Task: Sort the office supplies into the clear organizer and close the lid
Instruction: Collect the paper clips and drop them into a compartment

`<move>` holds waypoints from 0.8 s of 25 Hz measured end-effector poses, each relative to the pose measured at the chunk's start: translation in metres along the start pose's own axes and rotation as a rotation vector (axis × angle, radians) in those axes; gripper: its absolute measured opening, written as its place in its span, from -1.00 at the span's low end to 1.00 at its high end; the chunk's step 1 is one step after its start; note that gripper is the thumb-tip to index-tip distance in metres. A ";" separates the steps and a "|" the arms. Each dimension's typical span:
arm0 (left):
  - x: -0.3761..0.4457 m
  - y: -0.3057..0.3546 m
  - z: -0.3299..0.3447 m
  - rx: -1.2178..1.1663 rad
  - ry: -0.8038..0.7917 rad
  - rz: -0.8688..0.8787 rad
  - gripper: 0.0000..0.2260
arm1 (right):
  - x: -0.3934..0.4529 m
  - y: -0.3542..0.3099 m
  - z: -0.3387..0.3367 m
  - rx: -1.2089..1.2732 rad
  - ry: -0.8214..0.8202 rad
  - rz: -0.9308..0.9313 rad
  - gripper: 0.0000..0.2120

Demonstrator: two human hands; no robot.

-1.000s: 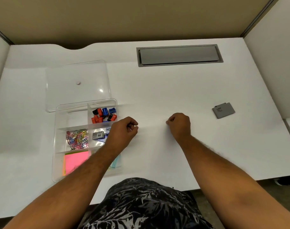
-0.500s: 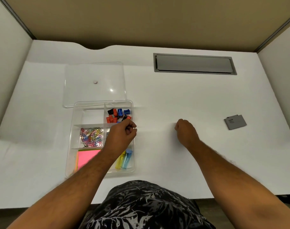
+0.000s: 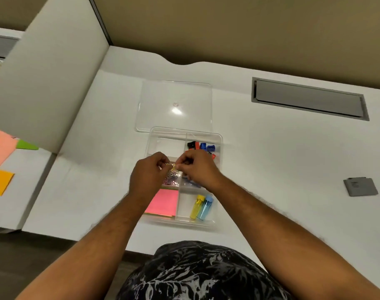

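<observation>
Both hands are meeting over the clear organizer (image 3: 219, 141) on the white surface (image 3: 271, 169): the left hand (image 3: 149, 176) and right hand (image 3: 197, 169) are pinching small yellow paper clips (image 3: 173, 167) between curled fingers (image 3: 163, 159). More paper clips are lying just below the fingers; the clear lid (image 3: 176, 105) is lying beyond them.

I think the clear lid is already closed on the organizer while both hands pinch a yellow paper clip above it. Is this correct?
Not quite. In the head view the clear lid is not closed; it lies flat on the desk just behind the open organizer. The rest holds: the left hand and right hand pinch a yellow paper clip above it.
</observation>
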State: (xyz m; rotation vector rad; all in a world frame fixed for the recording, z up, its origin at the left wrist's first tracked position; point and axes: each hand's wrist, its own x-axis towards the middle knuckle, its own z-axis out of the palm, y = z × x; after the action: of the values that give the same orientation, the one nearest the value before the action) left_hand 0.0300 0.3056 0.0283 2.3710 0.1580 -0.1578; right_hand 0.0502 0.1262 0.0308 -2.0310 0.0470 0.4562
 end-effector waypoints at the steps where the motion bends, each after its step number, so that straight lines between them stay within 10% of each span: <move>1: 0.002 -0.006 -0.007 0.019 -0.007 -0.019 -0.90 | 0.006 -0.003 0.012 -0.082 -0.020 -0.026 -0.97; 9: 0.007 -0.021 -0.018 0.192 -0.065 -0.002 -0.85 | 0.012 -0.010 0.023 -0.262 -0.033 -0.019 -0.77; 20: -0.006 0.051 0.033 0.149 -0.036 0.201 -0.93 | -0.036 0.032 -0.062 0.256 0.110 0.132 -0.89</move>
State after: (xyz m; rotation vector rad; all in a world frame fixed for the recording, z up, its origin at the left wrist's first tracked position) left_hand 0.0300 0.2458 0.0405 2.5135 -0.1130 -0.1189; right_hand 0.0281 0.0516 0.0422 -1.8050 0.2937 0.3990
